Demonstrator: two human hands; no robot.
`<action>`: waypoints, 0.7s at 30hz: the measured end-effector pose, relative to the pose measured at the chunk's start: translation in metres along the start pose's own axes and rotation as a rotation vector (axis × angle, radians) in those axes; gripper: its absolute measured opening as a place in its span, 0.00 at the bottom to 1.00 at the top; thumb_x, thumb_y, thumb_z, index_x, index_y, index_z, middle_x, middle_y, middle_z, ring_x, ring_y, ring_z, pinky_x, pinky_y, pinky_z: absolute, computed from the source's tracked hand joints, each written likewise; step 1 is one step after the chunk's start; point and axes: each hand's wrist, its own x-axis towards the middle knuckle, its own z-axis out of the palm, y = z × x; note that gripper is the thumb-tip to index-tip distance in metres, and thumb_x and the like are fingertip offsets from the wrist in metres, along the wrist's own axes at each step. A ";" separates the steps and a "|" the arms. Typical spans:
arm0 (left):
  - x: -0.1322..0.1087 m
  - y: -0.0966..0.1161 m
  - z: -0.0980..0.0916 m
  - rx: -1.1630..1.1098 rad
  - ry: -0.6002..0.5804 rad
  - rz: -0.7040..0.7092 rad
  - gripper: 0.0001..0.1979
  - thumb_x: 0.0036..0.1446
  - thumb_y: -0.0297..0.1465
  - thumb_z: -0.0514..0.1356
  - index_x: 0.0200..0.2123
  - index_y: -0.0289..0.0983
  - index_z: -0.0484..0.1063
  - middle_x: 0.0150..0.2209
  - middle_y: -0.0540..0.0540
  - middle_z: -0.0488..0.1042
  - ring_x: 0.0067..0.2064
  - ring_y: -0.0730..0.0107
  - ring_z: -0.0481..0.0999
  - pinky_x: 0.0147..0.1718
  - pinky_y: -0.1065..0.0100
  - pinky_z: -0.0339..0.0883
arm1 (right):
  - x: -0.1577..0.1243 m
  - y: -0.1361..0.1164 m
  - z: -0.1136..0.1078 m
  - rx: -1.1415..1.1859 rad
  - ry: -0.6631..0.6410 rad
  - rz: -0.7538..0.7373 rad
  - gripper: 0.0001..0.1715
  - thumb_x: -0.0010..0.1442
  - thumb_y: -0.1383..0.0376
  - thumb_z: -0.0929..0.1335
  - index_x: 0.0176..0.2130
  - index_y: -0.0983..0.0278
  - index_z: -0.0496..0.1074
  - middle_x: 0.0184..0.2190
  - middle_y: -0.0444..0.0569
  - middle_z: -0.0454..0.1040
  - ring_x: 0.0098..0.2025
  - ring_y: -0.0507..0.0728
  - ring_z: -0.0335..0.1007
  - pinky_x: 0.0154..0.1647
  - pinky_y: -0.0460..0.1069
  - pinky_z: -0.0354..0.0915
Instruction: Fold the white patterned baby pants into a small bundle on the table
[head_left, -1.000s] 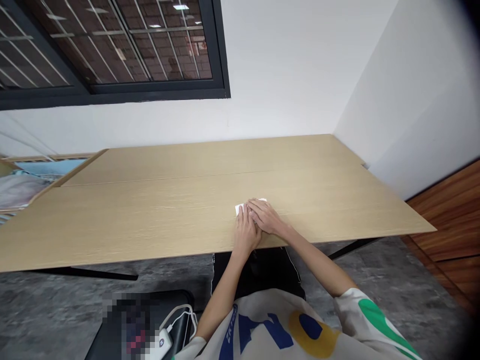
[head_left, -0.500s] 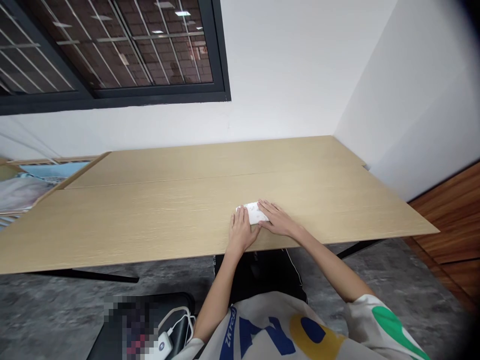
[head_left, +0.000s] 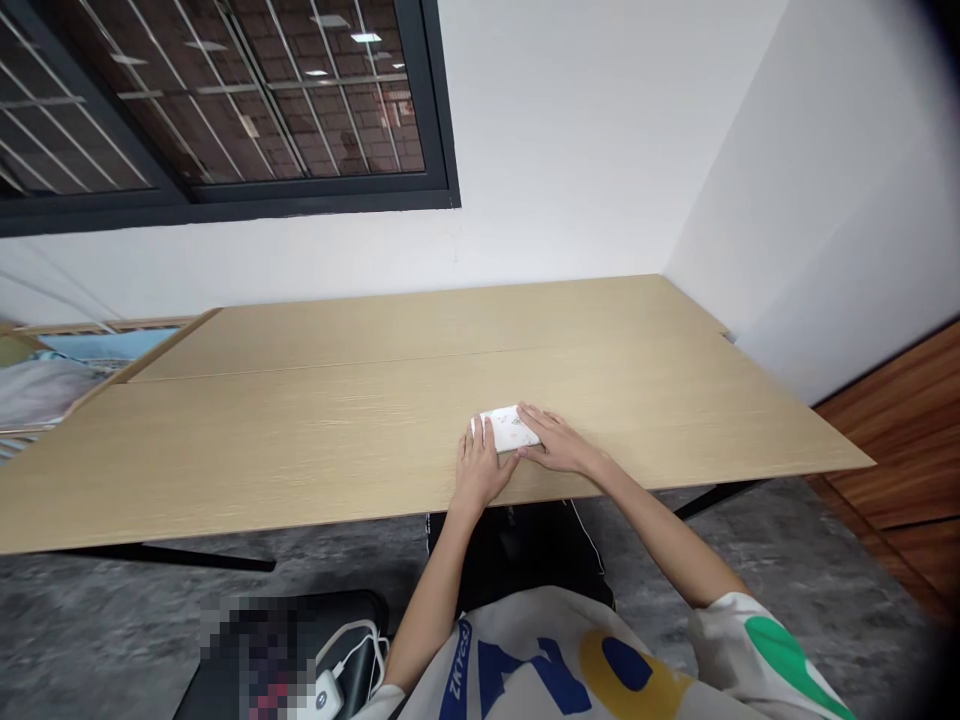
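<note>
Fingers (head_left: pixel 489 434) outstretched, left hand (head_left: pixel 480 472) and right hand (head_left: pixel 559 445) on white packet (head_left: pixel 510 430) (window (head_left: pixel 322 193) beyond table (head_left: pixel 300 430)).

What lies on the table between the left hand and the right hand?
In the head view, a white, faintly patterned flat item lies on the table between the left hand and the right hand, fingers of both on its ends.

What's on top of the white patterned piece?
The left hand covers the left end of the white piece, and the right hand part of its right end. Faint markings show between them; the surface beneath the hands is hidden.
</note>
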 end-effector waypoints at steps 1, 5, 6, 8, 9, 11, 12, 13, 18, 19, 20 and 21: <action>0.001 0.000 -0.001 -0.003 -0.004 0.001 0.47 0.66 0.54 0.53 0.74 0.26 0.46 0.75 0.26 0.45 0.75 0.39 0.49 0.71 0.42 0.49 | 0.000 0.001 -0.001 0.004 -0.004 -0.004 0.51 0.71 0.46 0.61 0.78 0.60 0.33 0.77 0.55 0.40 0.78 0.65 0.38 0.76 0.64 0.44; 0.008 -0.003 -0.010 -0.018 -0.059 -0.002 0.46 0.62 0.46 0.60 0.73 0.27 0.49 0.74 0.26 0.48 0.74 0.37 0.52 0.70 0.43 0.51 | 0.005 0.003 -0.006 0.023 -0.006 -0.012 0.51 0.66 0.58 0.65 0.77 0.62 0.40 0.76 0.57 0.45 0.77 0.66 0.43 0.74 0.64 0.48; 0.010 -0.005 -0.013 -0.023 -0.069 0.000 0.45 0.60 0.43 0.61 0.73 0.27 0.50 0.74 0.26 0.50 0.74 0.37 0.53 0.70 0.44 0.52 | 0.008 0.004 -0.007 0.027 0.005 -0.007 0.51 0.64 0.60 0.66 0.77 0.63 0.43 0.76 0.58 0.48 0.76 0.66 0.46 0.73 0.65 0.50; 0.016 -0.009 -0.021 -0.044 -0.064 0.009 0.41 0.57 0.36 0.62 0.71 0.28 0.54 0.72 0.27 0.56 0.71 0.41 0.59 0.69 0.47 0.55 | 0.015 0.005 -0.009 0.031 0.043 0.003 0.47 0.61 0.63 0.67 0.75 0.63 0.52 0.73 0.59 0.56 0.73 0.68 0.53 0.71 0.65 0.54; 0.018 -0.012 -0.024 -0.067 -0.047 0.013 0.38 0.57 0.33 0.61 0.69 0.30 0.56 0.70 0.29 0.62 0.69 0.44 0.64 0.68 0.49 0.58 | 0.019 0.005 -0.010 0.034 0.069 0.005 0.44 0.61 0.65 0.67 0.73 0.62 0.57 0.71 0.59 0.60 0.71 0.68 0.57 0.69 0.66 0.56; 0.021 -0.017 -0.031 -0.125 -0.001 0.014 0.30 0.59 0.28 0.57 0.65 0.34 0.63 0.62 0.34 0.72 0.63 0.49 0.71 0.63 0.52 0.64 | 0.027 0.006 -0.011 0.070 0.130 -0.003 0.33 0.62 0.67 0.66 0.66 0.61 0.67 0.64 0.58 0.70 0.65 0.68 0.64 0.65 0.65 0.60; 0.022 -0.019 -0.034 -0.154 0.026 0.010 0.25 0.60 0.27 0.55 0.62 0.36 0.66 0.58 0.36 0.75 0.60 0.52 0.73 0.62 0.53 0.65 | 0.031 0.006 -0.012 0.113 0.165 -0.008 0.27 0.63 0.67 0.65 0.61 0.62 0.71 0.60 0.57 0.73 0.62 0.67 0.67 0.64 0.64 0.61; 0.023 -0.021 -0.035 -0.182 0.057 0.004 0.21 0.62 0.27 0.53 0.58 0.38 0.68 0.56 0.38 0.77 0.59 0.54 0.74 0.61 0.54 0.66 | 0.036 0.007 -0.014 0.173 0.200 -0.011 0.22 0.64 0.66 0.65 0.57 0.62 0.73 0.56 0.56 0.76 0.59 0.66 0.69 0.62 0.63 0.63; 0.029 -0.017 -0.032 -0.483 0.211 -0.143 0.15 0.67 0.33 0.54 0.54 0.38 0.69 0.51 0.40 0.79 0.53 0.58 0.78 0.55 0.58 0.72 | 0.067 0.018 -0.029 0.570 0.303 0.092 0.19 0.65 0.54 0.68 0.50 0.62 0.70 0.47 0.54 0.77 0.48 0.62 0.75 0.49 0.57 0.71; 0.034 -0.014 -0.029 -0.568 0.210 -0.188 0.18 0.66 0.34 0.55 0.58 0.37 0.66 0.50 0.40 0.79 0.50 0.59 0.79 0.52 0.59 0.73 | 0.077 0.023 -0.032 0.644 0.314 0.119 0.21 0.64 0.53 0.69 0.51 0.62 0.69 0.46 0.53 0.77 0.46 0.62 0.75 0.47 0.56 0.72; 0.040 -0.011 -0.027 -0.635 0.200 -0.233 0.23 0.66 0.34 0.56 0.62 0.36 0.61 0.50 0.39 0.79 0.48 0.60 0.81 0.50 0.60 0.74 | 0.087 0.029 -0.034 0.709 0.327 0.151 0.24 0.63 0.52 0.70 0.53 0.61 0.67 0.45 0.51 0.78 0.44 0.61 0.76 0.45 0.55 0.73; 0.047 -0.007 -0.024 -0.664 0.183 -0.272 0.26 0.66 0.34 0.56 0.65 0.35 0.57 0.50 0.38 0.80 0.47 0.61 0.81 0.48 0.61 0.75 | 0.099 0.036 -0.037 0.754 0.345 0.195 0.26 0.61 0.52 0.71 0.54 0.61 0.65 0.43 0.50 0.78 0.43 0.60 0.76 0.42 0.53 0.73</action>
